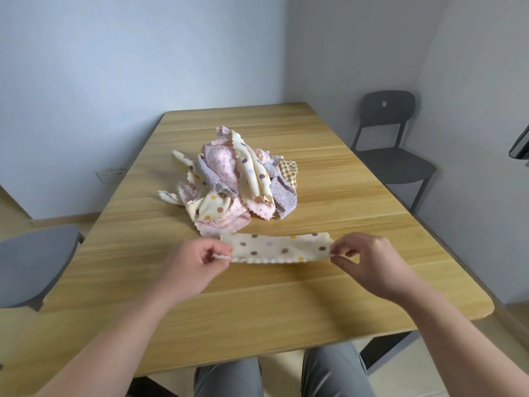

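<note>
A cream cloth with coloured polka dots [279,249] is stretched flat between my two hands, just above the wooden table [257,305]. My left hand [194,265] pinches its left end between thumb and fingers. My right hand [363,262] pinches its right end the same way. Behind the cloth lies a heap of crumpled cloths [234,181] in pink, lilac, cream dotted and checked patterns, near the middle of the table.
A dark grey chair [392,156] stands at the table's right side near the wall. Another grey chair [31,265] sits at the left. Wall sockets [111,174] are low on the left wall. My knees show under the table's near edge.
</note>
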A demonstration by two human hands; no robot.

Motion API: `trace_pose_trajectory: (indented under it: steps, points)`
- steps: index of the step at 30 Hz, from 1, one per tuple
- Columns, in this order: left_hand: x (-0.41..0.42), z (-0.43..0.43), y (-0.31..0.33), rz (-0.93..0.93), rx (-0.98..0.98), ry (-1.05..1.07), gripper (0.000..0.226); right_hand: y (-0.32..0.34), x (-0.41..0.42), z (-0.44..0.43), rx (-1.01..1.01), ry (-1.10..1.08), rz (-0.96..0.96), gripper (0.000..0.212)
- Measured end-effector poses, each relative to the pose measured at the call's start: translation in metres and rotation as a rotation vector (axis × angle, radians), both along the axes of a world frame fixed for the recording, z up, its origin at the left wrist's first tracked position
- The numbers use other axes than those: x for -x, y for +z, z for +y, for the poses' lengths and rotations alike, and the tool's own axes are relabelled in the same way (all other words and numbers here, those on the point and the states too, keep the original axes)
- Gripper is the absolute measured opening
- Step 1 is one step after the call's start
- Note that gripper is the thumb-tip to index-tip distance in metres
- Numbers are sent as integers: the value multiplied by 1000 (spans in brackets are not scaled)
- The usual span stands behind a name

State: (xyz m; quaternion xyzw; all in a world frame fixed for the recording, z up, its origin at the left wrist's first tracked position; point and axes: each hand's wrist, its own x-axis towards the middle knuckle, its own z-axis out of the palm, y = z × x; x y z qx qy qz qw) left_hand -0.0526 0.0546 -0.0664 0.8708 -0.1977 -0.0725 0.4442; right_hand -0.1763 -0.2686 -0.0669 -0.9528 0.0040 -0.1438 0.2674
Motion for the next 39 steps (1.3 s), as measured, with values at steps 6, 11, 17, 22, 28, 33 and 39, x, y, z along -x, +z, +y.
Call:
trace_pose_trajectory:
  steps: [6, 11, 17, 22, 28, 33, 39]
  points:
    - [22, 3, -30, -202, -173, -112, 21, -34, 14, 1, -7, 1, 55, 13]
    - [21, 3, -28, -245, -284, -151, 22, -37, 16, 0, 18, 3, 56, 10]
    - [34, -28, -5, -424, -542, -69, 50, -32, 3, 23, 164, -159, -154, 13]
    - [27, -86, -21, -403, -517, -117, 50, -42, -42, 65, 155, -81, -28, 37]
    - [12, -90, -56, -287, -718, -195, 63, -57, -55, 72, 296, -38, 349, 59]
    - [5, -71, -54, -236, -782, -223, 66, -52, -47, 56, 299, -100, 455, 63]
    - [3, -57, -51, -178, -843, -195, 70, -47, -37, 32, 277, -184, 525, 62]
